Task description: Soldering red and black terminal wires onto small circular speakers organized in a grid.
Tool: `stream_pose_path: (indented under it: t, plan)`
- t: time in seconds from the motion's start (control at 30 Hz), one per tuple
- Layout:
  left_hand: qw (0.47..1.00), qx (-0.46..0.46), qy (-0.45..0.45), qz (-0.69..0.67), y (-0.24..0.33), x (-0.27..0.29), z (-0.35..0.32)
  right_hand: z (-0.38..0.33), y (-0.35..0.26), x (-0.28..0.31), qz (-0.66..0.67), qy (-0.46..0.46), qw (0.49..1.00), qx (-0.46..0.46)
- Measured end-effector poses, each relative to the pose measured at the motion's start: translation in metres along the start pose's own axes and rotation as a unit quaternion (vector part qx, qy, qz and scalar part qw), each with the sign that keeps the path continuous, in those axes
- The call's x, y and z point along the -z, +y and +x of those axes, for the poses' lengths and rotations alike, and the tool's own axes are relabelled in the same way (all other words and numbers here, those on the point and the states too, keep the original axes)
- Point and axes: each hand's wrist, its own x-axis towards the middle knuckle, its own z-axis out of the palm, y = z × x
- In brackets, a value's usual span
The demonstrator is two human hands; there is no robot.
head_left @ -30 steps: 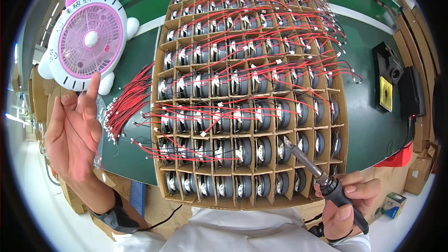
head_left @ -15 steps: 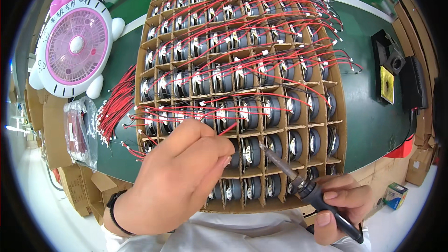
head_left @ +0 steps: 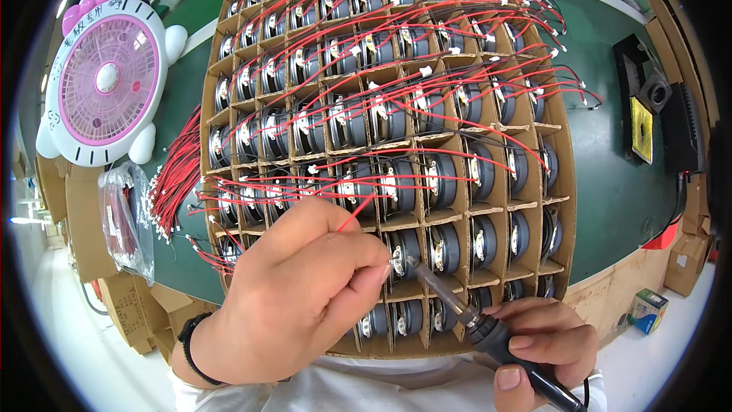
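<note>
Between left fingertips (head_left: 358, 259), red wire (head_left: 358, 210)

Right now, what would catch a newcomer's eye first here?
A big brown cardboard grid tray of round black speakers strung with red wires fills the centre. At its near edge the left hand pinches a red wire while the right hand aims a black-handled soldering iron at it. A pink-and-white round fan sits upper left.

A black-handled soldering iron (head_left: 457, 301) slants from five o'clock up toward the centre, its tip at a round black speaker (head_left: 402, 253) standing on edge in a cardboard cell. A thin red wire (head_left: 357, 212) rises at twelve o'clock from that speaker.
</note>
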Motion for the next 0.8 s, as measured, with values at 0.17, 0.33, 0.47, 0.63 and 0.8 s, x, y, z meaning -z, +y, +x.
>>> stream_pose_path:
  t: [0.17,0.33,0.47,0.63,0.8]
  plan:
    - [1.000,-0.004,-0.012,0.003,-0.004,0.002,0.002,0.003,-0.001,0.000,-0.007,-0.006,1.000,-0.010]
    - [1.000,-0.015,-0.020,0.011,-0.004,0.000,0.005,0.003,-0.002,0.000,-0.011,-0.019,0.999,-0.024]
    - [0.999,0.001,-0.021,0.049,0.006,-0.003,0.001,0.003,-0.002,0.001,-0.017,-0.014,0.999,-0.025]
    - [0.999,0.006,-0.031,0.014,0.003,-0.003,0.000,0.004,-0.002,0.001,-0.023,-0.018,0.999,-0.027]
    - [1.000,0.008,-0.027,0.010,0.002,-0.004,0.002,0.003,-0.003,-0.002,-0.026,0.003,0.999,-0.031]
